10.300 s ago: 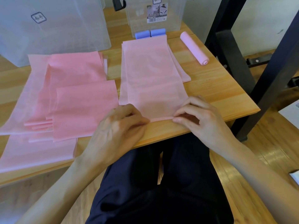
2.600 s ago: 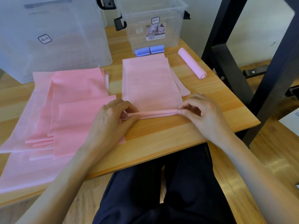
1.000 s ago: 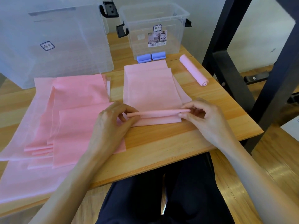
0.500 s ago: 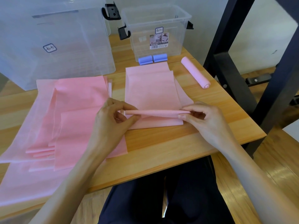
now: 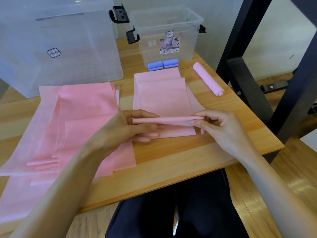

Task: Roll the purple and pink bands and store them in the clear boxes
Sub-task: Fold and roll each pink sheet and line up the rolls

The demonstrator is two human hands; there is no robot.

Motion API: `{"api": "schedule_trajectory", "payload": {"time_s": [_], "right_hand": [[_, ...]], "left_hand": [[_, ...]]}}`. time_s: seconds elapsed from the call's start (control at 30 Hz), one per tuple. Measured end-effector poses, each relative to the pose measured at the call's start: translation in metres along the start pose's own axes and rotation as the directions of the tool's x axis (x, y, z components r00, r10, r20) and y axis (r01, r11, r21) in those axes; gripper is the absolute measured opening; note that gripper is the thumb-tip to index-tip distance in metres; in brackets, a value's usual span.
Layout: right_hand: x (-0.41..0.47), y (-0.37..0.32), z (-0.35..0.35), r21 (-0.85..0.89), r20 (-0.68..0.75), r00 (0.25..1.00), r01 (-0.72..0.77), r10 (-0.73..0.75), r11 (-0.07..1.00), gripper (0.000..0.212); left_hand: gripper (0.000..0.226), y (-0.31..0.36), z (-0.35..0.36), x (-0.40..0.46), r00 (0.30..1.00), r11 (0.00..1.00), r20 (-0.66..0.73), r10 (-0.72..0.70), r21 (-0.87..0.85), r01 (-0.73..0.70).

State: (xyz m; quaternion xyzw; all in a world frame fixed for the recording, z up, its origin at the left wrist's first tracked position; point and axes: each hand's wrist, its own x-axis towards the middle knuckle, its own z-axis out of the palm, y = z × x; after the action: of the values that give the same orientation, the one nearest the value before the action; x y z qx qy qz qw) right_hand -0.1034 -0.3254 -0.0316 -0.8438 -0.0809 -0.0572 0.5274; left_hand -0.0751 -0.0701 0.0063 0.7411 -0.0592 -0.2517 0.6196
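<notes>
Pink band (image 5: 164, 98) lay mid-frame on the table (image 5: 171, 157), its near edge rolled into a thin tube. Left hand (image 5: 123, 129) and right hand (image 5: 221, 127) pinched the tube's ends. Finished pink roll (image 5: 208, 79) and two purple rolls (image 5: 162, 64) sat beside the small clear box (image 5: 167, 34), upper right.

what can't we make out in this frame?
- Head view: left hand fingertips, hidden under the pink band.
- Small box label print: too small.
- Big box contents: frosted wall blurs them.
- Pink pile: cut off by left edge, band count unclear.
</notes>
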Motion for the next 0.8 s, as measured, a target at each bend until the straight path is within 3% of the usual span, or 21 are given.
{"api": "schedule_trajectory", "payload": {"time_s": [0.17, 0.43, 0.8], "right_hand": [[-0.001, -0.004, 0.006, 0.125, 0.022, 0.999, -0.037, 0.035, 0.991, 0.029], [0.004, -0.017, 0.007, 0.210, 0.160, 0.970, -0.214, 0.183, 0.954, 0.067], [0.006, -0.021, 0.018, 0.227, 0.186, 0.971, -0.191, 0.150, 0.955, 0.058]], "left_hand": [[0.028, 0.002, 0.009, 0.012, 0.996, 0.986, -0.089, 0.015, -0.166, -0.029], [0.023, -0.005, 0.015, 0.013, 0.993, 0.968, -0.108, 0.045, -0.240, -0.070], [0.019, -0.008, 0.018, 0.015, 0.984, 0.975, -0.155, 0.087, -0.191, -0.116]]}}
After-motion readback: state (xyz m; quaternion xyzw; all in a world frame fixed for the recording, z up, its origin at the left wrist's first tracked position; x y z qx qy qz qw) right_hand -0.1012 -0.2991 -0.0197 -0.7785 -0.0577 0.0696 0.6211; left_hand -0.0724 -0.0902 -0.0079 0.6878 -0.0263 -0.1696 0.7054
